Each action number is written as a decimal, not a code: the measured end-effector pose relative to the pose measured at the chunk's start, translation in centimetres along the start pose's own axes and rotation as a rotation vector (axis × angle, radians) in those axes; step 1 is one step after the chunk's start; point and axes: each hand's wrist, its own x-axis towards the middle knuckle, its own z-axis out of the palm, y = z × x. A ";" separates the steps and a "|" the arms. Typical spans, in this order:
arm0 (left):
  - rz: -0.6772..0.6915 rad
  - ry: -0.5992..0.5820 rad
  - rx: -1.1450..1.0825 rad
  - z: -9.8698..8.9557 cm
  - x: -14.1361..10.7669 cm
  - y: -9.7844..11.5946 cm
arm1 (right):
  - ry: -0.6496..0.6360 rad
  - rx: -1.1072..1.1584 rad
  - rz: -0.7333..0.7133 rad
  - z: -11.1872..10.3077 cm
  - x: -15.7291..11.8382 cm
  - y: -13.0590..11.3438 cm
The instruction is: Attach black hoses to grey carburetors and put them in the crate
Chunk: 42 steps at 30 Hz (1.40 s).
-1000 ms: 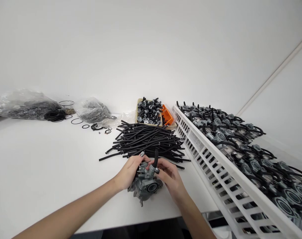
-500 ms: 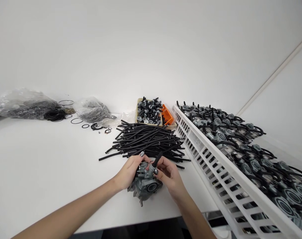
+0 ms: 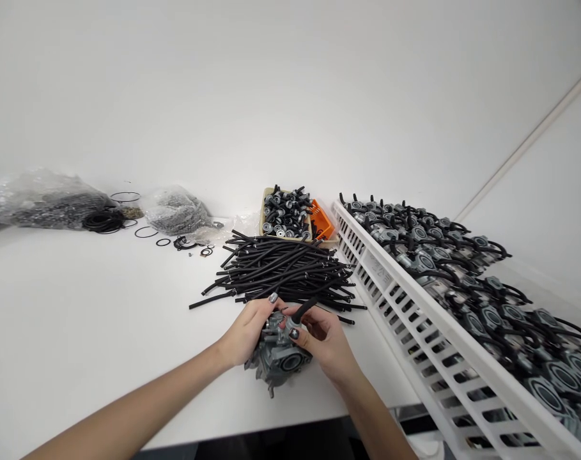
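Note:
A grey metal carburetor [image 3: 277,358] is held just above the front part of the white table. My left hand [image 3: 246,335] wraps around its left side, thumb near the top. On top of the carburetor sits a grey cap with a black rubber boot [image 3: 303,310], which tilts up to the right. My right hand [image 3: 327,338] pinches this cap between thumb and fingers. The round bore of the carburetor faces me. Behind both hands lies a pile of black rubber hoses [image 3: 280,268] with small metal clips on their ends.
A white slatted crate [image 3: 415,306] full of carburetors stands at the right. Behind the hoses are a yellow tray [image 3: 262,220] of caps with boots and an orange bin [image 3: 323,222]. Plastic bags of parts [image 3: 50,204] and black rubber rings [image 3: 146,232] lie at the back left.
The black boot has tipped further to the right with the cap. My right thumb has shifted slightly left along the cap. My left hand keeps its hold on the carburetor.

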 end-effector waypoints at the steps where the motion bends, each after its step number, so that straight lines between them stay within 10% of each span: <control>1: 0.005 0.001 0.004 0.0 0.0 0.0 | 0.004 -0.010 -0.002 0.0 0.0 0.0; 42: -0.009 0.015 -0.016 -0.1 0.1 -0.4 | -0.039 0.061 -0.025 -0.4 -0.2 0.4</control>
